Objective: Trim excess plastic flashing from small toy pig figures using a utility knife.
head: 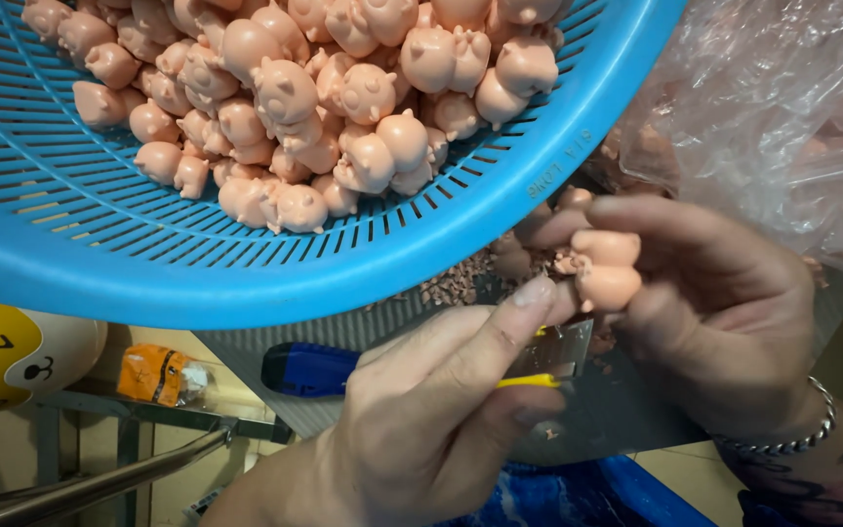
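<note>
My right hand point(724, 322), with a metal bracelet on the wrist, pinches a small peach-coloured pig figurine point(605, 268) between thumb and fingers. My left hand point(431, 420) grips a utility knife; its blade point(560, 349) sits just under the figurine and its blue handle point(309, 369) sticks out to the left. My left thumb points up toward the figurine. Small peach shavings point(456, 283) lie on the grey surface behind the hands.
A big blue slotted basket point(246, 263) heaped with several more pig figurines point(295, 107) fills the upper left. A clear plastic bag point(782, 107) holding more figurines is at the upper right. A yellow and white round toy point(12, 351) and a metal frame point(129, 459) are lower left.
</note>
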